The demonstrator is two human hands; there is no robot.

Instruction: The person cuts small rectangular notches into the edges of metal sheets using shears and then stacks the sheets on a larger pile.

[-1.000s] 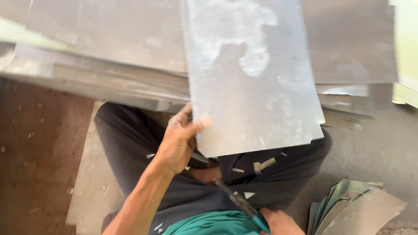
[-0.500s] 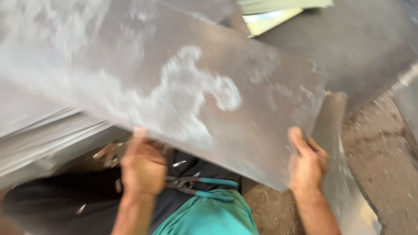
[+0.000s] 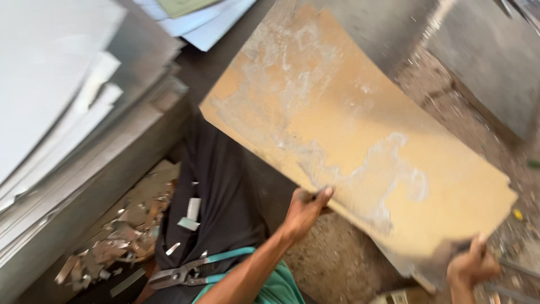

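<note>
You're swinging the metal sheet (image 3: 360, 141) rightward off the sheet stack (image 3: 73, 124); left hand (image 3: 304, 211) and right hand (image 3: 471, 264) each grip its near edge, so set it down flat next

A stack of grey metal sheets (image 3: 67, 129) fills the left of the frame — pale papers (image 3: 208, 19) at top centre. The dirt floor (image 3: 337, 264) is brown, with metal scraps (image 3: 121, 236) lower left and a grey slab (image 3: 489, 62) upper right.
</note>
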